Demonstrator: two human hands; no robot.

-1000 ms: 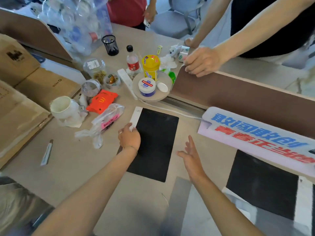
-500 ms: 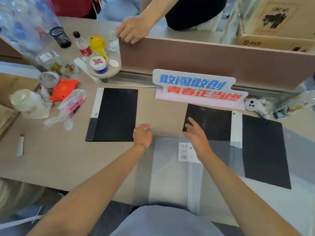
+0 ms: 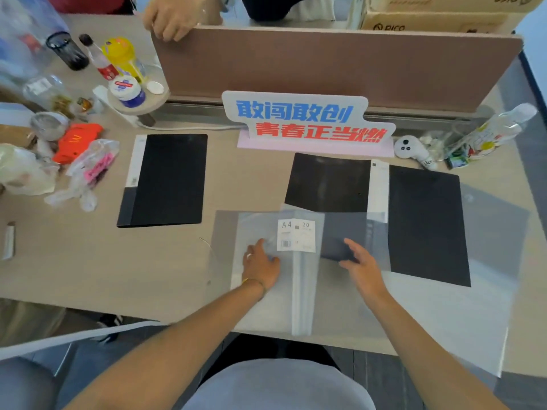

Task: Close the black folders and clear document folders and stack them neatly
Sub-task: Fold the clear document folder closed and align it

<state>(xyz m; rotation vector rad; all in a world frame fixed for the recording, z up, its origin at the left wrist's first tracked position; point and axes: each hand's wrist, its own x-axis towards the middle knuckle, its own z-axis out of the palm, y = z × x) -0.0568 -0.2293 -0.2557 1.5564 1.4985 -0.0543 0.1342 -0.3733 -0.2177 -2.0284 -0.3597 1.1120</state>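
Note:
A closed black folder [image 3: 168, 180] lies flat on the desk at centre left. An open black folder [image 3: 426, 223] with a white spine lies spread out at centre right. A clear document folder [image 3: 299, 291] with an A4 label lies open near the front edge, overlapping the open black folder. My left hand [image 3: 260, 266] rests flat on the clear folder's left leaf, fingers loosely curled. My right hand [image 3: 359, 267] hovers over its right leaf with fingers spread, holding nothing. A further clear sheet [image 3: 473, 315] spreads to the right.
A sign with blue and red characters [image 3: 307, 122] stands behind the folders against a brown divider [image 3: 334, 63]. Bottles, jars, an orange carton and plastic bags [image 3: 91, 170] crowd the left. Another person's hand [image 3: 174, 16] grips the divider. A white controller [image 3: 411, 149] lies at right.
My view swung right and down from the closed black folder. My left hand left that folder and came onto the clear folder; my right hand drew back from the open black folder to above the clear one.

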